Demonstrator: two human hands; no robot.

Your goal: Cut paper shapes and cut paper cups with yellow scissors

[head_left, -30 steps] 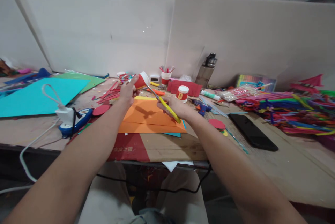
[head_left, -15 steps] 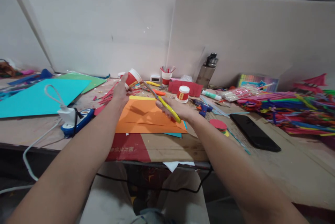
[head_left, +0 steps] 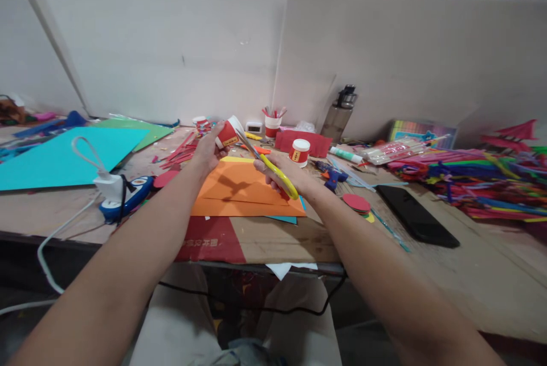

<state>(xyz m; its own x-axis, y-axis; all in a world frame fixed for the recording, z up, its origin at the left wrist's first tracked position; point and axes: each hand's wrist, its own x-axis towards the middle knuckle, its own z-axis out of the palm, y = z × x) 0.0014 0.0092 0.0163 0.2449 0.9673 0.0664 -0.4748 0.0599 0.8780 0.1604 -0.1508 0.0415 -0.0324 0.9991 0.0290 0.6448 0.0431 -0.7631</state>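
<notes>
In my left hand is a red and white paper cup, tilted sideways with its white end toward the right. My right hand is closed around yellow-handled scissors. Their blades point up and left and meet the white end of the cup; whether they touch or cut it I cannot tell. Below both hands lie orange paper sheets, with yellow and blue sheets showing at the edges. Another red and white paper cup stands upside down just behind my right hand.
To the right are a blue glue gun, red paper circles, a black phone and colourful pipe cleaners. A bottle stands at the back. At left lie a blue sheet and a power strip.
My left hand has moved the cup to the right, up against the scissor blades. The scissors in my right hand have shifted only slightly.
</notes>
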